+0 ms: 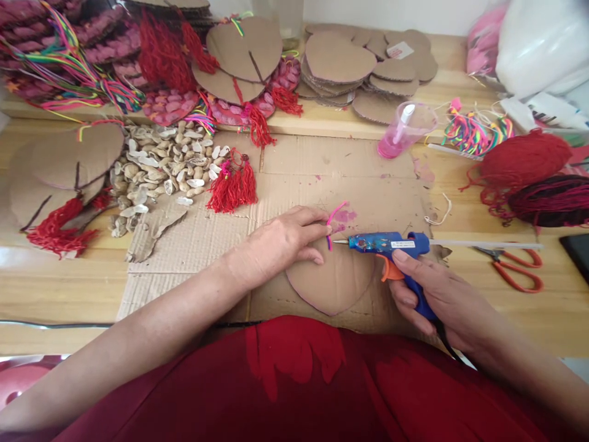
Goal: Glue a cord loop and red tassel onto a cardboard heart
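Note:
In my right hand (pixel 426 282) is a blue glue gun (pixel 380 242), held by its grip below the orange trigger. A clear glue stick (pixel 478 244) juts from its back end, and its metal nozzle points left. My left hand (pixel 294 233) rests over a heart-shaped piece of cardboard (pixel 331 287), its fingertips closed on a short pink cord (pixel 337 212) at the upper edge of the piece. The nozzle tip is right beside the cord, close to my fingers; whether they touch I cannot tell. Part of the cardboard heart lies hidden under my left hand.
A larger cardboard sheet (pixel 289 159) covers the table. Peanut shells (pixel 161 162) and a red tassel (pixel 234 184) lie left. Behind are stacked cardboard pieces (pixel 340 58) and a cup (pixel 400 132) of pink liquid. Orange-handled pliers (pixel 518 270) and red yarn (pixel 524 156) lie right.

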`<act>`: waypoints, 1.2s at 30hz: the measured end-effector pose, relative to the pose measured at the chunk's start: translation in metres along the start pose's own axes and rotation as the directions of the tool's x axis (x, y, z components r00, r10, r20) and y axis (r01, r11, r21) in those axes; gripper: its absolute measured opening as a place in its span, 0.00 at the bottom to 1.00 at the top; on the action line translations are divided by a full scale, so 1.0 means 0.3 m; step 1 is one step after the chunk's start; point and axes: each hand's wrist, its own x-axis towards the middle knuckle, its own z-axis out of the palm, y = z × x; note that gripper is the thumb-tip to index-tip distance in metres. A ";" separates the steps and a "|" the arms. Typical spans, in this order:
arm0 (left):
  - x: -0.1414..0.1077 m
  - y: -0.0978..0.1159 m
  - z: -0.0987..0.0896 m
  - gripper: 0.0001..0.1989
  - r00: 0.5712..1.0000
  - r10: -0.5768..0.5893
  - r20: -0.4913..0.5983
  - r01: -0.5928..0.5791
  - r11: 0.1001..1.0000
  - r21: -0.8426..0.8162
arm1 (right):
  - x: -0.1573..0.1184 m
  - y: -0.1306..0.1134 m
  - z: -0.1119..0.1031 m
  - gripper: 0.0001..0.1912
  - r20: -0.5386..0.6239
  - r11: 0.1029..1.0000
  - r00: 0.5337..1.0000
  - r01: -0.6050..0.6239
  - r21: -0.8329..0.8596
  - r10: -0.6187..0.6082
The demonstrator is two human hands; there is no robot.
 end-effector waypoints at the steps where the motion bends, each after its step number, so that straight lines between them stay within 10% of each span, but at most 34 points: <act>1: -0.002 -0.002 0.001 0.24 1.000 -0.005 0.003 0.005 1.000 -0.006 | 0.008 -0.005 0.001 0.23 0.003 1.000 1.000 0.004 0.004 -0.004; 36: -0.002 0.010 -0.007 0.23 0.999 -0.049 0.011 0.049 0.999 -0.009 | 0.039 -0.017 0.014 0.22 0.009 0.999 1.000 0.000 -0.053 0.001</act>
